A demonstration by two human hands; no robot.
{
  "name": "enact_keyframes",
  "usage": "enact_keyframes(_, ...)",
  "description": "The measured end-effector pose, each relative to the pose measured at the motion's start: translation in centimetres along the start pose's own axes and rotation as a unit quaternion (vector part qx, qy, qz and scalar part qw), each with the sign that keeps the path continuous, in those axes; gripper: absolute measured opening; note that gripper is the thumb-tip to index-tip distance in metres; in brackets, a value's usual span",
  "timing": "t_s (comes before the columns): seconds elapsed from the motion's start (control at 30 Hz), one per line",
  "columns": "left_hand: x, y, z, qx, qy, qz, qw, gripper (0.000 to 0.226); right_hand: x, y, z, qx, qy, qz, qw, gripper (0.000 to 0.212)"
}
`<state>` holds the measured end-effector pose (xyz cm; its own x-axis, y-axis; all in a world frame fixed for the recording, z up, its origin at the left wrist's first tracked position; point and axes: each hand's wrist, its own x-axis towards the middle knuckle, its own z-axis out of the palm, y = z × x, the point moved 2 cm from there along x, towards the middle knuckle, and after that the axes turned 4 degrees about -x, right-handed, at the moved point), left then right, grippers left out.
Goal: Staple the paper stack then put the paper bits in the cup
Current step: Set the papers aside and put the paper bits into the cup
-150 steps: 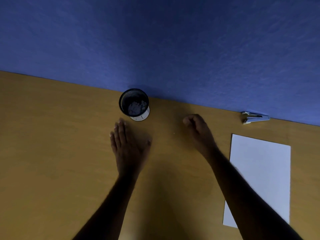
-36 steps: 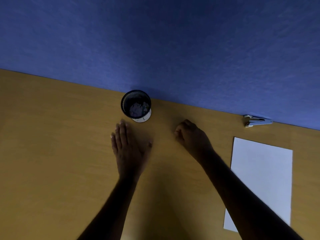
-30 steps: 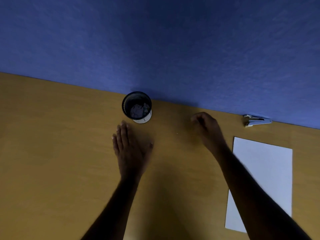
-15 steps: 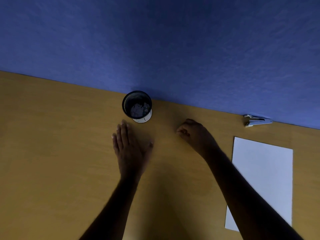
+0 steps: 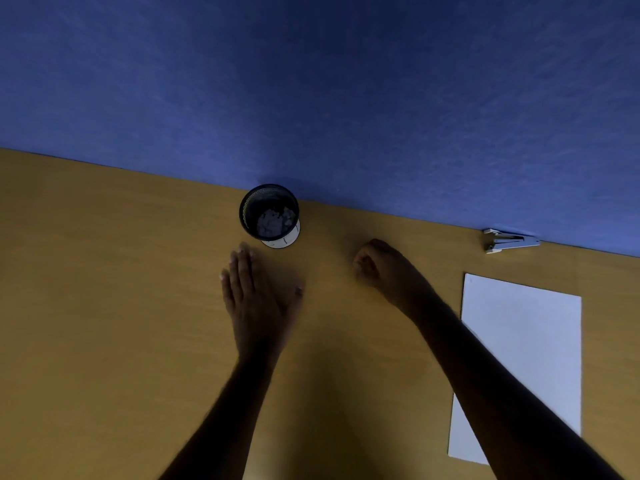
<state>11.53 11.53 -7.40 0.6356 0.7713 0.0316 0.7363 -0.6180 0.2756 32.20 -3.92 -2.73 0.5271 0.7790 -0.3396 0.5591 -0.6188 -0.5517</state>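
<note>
1. The left hand (image 5: 258, 299) is lying flat and open on the table (image 5: 104, 306), holding nothing.
2. The right hand (image 5: 384, 268) is curling into a fist in the middle of the table. I cannot tell if any bits are inside it.
3. The cup (image 5: 269, 214) is standing at the back edge, just past the left hand's fingertips. Paper bits (image 5: 273, 221) are sitting in it.
4. The cup is lying to the left of the fist and a little farther back. The left hand is nearer to it.
5. The paper (image 5: 519, 362) is lying flat near the right edge, its long side pointing front to back.
6. The stapler (image 5: 510, 240) is resting at the back edge, behind the paper.
</note>
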Motion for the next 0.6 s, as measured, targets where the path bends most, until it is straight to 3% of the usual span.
enact_keyframes(0.17, 0.0, 0.1, -0.1, 0.004, -0.002, 0.003, 1.000, 0.101, -1.0, 0.0, -3.3, 0.168, 0.135, 0.067, 0.974, 0.006)
enact_keyframes(0.27, 0.0, 0.2, -0.1, 0.003, 0.000, 0.000, 1.000, 0.101, -0.8, -2.0, -5.0, 0.202, 0.163, 0.046, 0.965, 0.003)
enact_keyframes(0.5, 0.1, 0.1, -0.2, -0.005, 0.010, 0.001, 1.000, 0.102, 4.3, -10.7, -5.1, 0.075, 0.150, -0.177, 0.970, 0.010)
enact_keyframes(0.6, 0.1, 0.1, -0.1, -0.003, 0.012, 0.004, 1.000, 0.102, 6.8, -12.9, -4.5, -0.025, 0.180, -0.216, 0.959, 0.018)
